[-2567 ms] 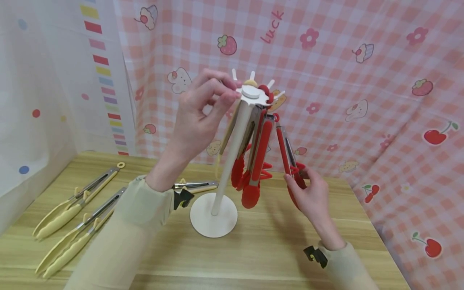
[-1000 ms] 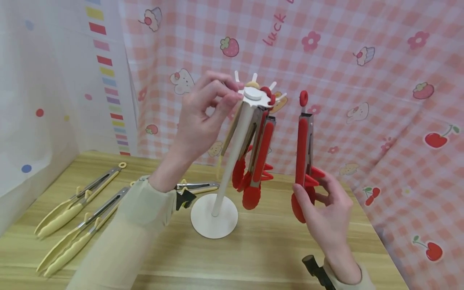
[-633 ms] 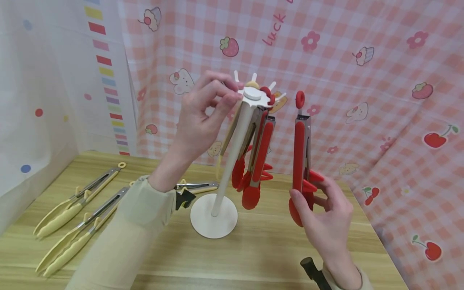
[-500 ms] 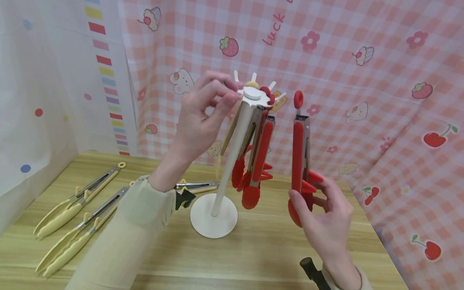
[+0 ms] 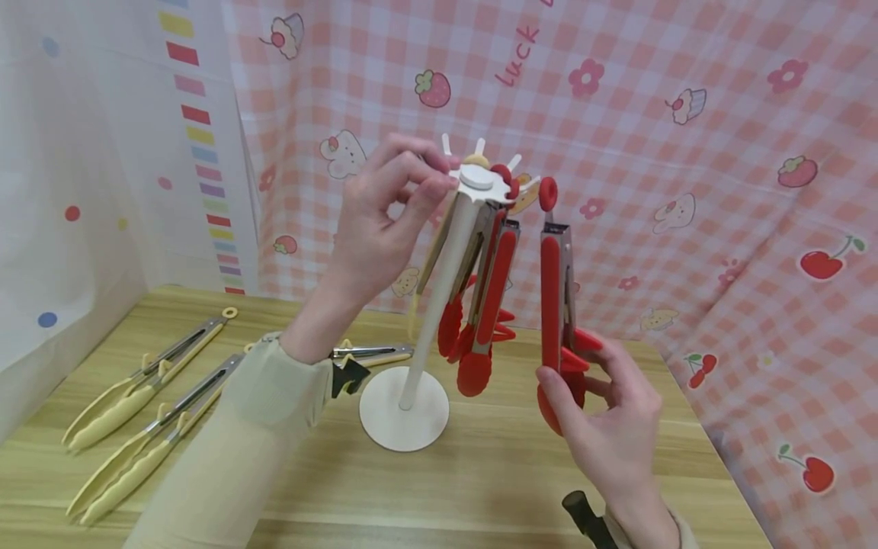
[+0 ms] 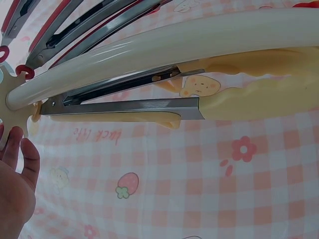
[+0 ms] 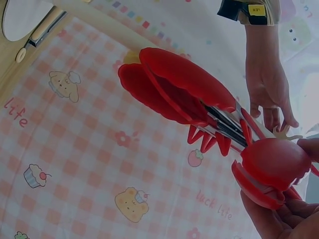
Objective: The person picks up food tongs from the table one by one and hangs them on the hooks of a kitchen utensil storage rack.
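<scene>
A white rack (image 5: 476,177) with short prongs round its top stands on a wooden table. My left hand (image 5: 391,213) pinches the edge of that top piece between thumb and fingers. Red-tipped tongs (image 5: 551,305) are upright in my right hand (image 5: 610,419), which grips them low by their red heads. Their pull ring (image 5: 547,194) points up, right beside a prong tip. Red hanging tongs (image 5: 497,282) dangle from the rack, with more red ones behind, partly hidden. In the left wrist view, yellow-tipped tongs (image 6: 259,94) hang alongside the post (image 6: 199,45).
Two yellow tongs (image 5: 147,389) lie on the table (image 5: 507,488) at the left, partly behind my left sleeve. Another yellow pair (image 5: 370,354) lies behind the rack's round base (image 5: 405,427). A pink checked curtain (image 5: 617,168) rises close behind the rack.
The tongs in my right hand, earlier tilted low beside the rack, came upright to the right, then moved left toward the prongs. My left hand keeps its pinch on the rack top.
</scene>
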`<state>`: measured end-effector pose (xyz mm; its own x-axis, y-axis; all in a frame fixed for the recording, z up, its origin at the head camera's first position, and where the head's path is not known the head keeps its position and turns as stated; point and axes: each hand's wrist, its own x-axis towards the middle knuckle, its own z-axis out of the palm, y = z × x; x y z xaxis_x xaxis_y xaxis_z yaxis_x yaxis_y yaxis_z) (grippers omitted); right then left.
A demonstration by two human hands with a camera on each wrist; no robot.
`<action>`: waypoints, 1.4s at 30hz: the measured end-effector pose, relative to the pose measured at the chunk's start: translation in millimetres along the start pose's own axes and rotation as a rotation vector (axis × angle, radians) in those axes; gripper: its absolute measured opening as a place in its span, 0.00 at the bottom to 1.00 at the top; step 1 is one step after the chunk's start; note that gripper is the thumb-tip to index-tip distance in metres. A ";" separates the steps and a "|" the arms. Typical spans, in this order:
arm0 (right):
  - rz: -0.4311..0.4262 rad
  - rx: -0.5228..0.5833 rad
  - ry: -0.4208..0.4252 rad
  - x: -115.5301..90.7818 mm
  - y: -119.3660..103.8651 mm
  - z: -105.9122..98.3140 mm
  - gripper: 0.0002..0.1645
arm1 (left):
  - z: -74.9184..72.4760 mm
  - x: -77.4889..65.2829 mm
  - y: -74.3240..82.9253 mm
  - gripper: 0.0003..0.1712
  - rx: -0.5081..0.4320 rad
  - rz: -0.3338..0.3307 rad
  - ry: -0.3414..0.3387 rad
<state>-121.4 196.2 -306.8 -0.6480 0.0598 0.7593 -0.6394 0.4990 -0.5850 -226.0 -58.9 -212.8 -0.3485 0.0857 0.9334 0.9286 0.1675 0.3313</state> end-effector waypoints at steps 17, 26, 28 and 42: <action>0.027 -0.021 -0.028 -2.3 -6.7 3.5 0.31 | 0.2 0.4 -0.2 0.03 0.000 0.006 0.006; 0.013 -0.004 -0.028 -3.9 -6.9 8.2 0.31 | 0.4 -0.2 -0.5 0.03 0.004 0.001 0.009; 0.010 0.001 -0.025 -4.1 -6.8 9.2 0.31 | 0.4 -0.3 -0.5 0.03 0.008 0.001 0.008; 0.007 0.008 -0.034 -5.4 -8.2 12.6 0.31 | 0.4 -0.5 -0.5 0.02 0.017 -0.003 -0.001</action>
<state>-117.9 180.9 -309.7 -0.6663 0.0340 0.7449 -0.6378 0.4916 -0.5930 -226.3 -58.7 -213.5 -0.3512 0.0860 0.9323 0.9252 0.1844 0.3316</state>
